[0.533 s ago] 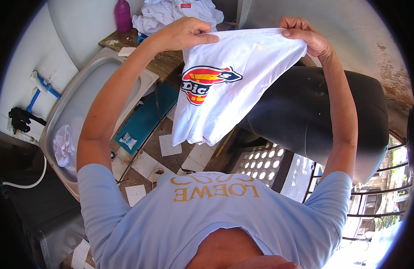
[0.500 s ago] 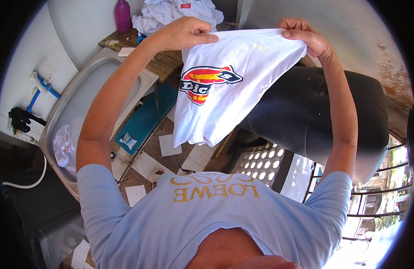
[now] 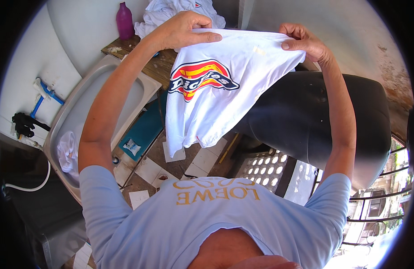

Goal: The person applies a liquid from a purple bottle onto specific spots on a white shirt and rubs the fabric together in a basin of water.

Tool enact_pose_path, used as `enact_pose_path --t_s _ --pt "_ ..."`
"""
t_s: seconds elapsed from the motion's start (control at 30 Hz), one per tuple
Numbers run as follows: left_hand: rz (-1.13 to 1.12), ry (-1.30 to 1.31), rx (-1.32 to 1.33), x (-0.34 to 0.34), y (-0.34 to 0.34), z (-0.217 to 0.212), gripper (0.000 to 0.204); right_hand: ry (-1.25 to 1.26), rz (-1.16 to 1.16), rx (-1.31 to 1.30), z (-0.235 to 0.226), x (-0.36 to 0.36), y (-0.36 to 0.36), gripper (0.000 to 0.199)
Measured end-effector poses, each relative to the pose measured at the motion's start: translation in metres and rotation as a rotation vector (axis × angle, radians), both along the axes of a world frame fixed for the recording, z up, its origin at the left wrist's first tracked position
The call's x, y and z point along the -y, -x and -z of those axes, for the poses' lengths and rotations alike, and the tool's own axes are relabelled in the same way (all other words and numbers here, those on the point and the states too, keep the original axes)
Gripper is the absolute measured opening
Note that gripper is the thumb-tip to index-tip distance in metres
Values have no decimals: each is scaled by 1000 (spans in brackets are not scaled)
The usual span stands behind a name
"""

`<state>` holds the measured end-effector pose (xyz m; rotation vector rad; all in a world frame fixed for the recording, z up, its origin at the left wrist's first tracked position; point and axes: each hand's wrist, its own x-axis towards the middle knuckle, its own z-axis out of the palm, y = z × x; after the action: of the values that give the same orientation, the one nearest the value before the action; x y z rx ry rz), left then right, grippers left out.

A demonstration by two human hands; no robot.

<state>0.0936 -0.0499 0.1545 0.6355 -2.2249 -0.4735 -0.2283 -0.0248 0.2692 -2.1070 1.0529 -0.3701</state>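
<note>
A white T-shirt with a red, yellow and dark printed emblem hangs stretched between my raised hands. My left hand pinches its ribbed edge at the upper left, thumb lying along the front of the cloth. At the upper right corner, my right hand grips the same edge between thumb and curled fingers. The ribbed edge runs nearly straight from one hand to the other, and the cloth drops in folds below, lower on the left.
Left stands a grey sink holding a wet white garment. Behind it, a wooden bench carries a purple bottle and a heap of white clothes. A big black tank fills the right, near a window grille.
The shirt's lower part has swung left and spread out, so more of its emblem shows. Both hands keep hold of the edge; my right hand sits slightly lower.
</note>
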Motion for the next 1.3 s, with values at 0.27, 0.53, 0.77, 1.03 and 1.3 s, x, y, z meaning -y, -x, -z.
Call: enact_pose_path --t_s 0.27,0.53,0.77,1.03,1.3 --pt "2 -140 120 2 -17 -5 33 15 0 46 10 8 -4 27" --pt "102 -507 77 2 -21 52 34 31 -11 49 4 8 -15 15" --pt "171 -342 62 -7 -16 57 30 18 112 63 16 6 -3 17" --pt "244 -88 106 -13 13 17 27 31 43 -116 56 -30 -82 46" --pt "338 -374 2 -36 8 21 37 -29 -3 -87 64 -34 -91 24"
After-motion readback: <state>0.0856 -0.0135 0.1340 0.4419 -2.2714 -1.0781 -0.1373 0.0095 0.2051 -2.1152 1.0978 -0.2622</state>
